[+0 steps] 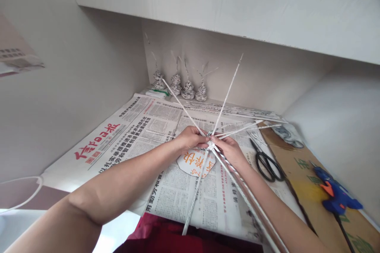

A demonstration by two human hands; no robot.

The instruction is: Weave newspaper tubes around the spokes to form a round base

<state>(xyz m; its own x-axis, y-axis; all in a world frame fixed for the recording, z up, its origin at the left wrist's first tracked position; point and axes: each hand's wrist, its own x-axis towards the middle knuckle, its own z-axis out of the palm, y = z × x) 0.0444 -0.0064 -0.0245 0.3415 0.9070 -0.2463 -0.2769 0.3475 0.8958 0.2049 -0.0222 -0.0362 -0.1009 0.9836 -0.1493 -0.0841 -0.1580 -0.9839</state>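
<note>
Over newspaper, left hand and right hand pinch paper strips between closed fingers. Apparently weaving; next needs steady tension.

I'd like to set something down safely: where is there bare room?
Newspaper lies uncovered between the left wall, left forearm and woven pieces. Crowded: paper strands around left hand and right hand, with scissors and blue tool farther right.
</note>
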